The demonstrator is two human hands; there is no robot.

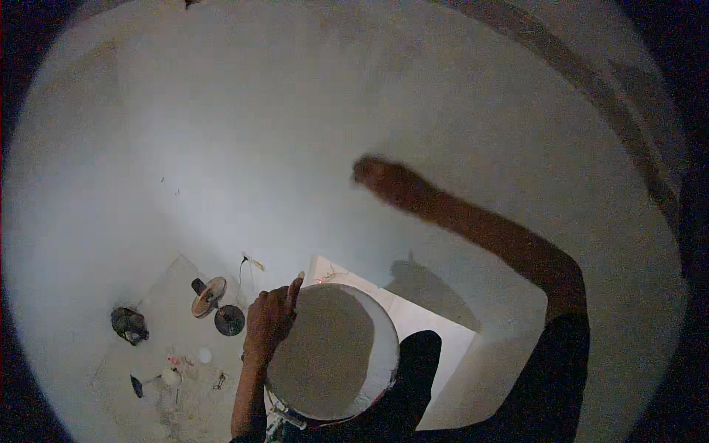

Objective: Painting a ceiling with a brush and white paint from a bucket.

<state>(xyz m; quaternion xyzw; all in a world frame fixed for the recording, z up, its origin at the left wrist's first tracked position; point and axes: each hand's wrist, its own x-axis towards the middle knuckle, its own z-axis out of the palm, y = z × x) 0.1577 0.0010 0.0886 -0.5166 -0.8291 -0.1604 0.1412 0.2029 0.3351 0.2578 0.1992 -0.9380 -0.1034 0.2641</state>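
Observation:
A round, drum-like thing [325, 354] with a flat pale face lies against my lap; most of the face is in shadow and its right side is lit. On its left edge rests my left hand [272, 317], one finger stretched toward the far rim and the others partly hidden. Metal fittings [286, 415] show at its near left edge. My right hand [380, 177] is raised well beyond the round face, touching nothing I can see. Motion blurs its fingers, so I cannot tell whether it holds anything. Thin wires [336, 276] and a small red light show by the far rim.
A white board or sheet [436, 328] lies beneath the round thing. To the left are a brownish disc [210, 297] with a black knob, a black disc [230, 320], a dark crumpled-looking lump [129, 325] and several small items. A thin cable [241, 273] runs beside them.

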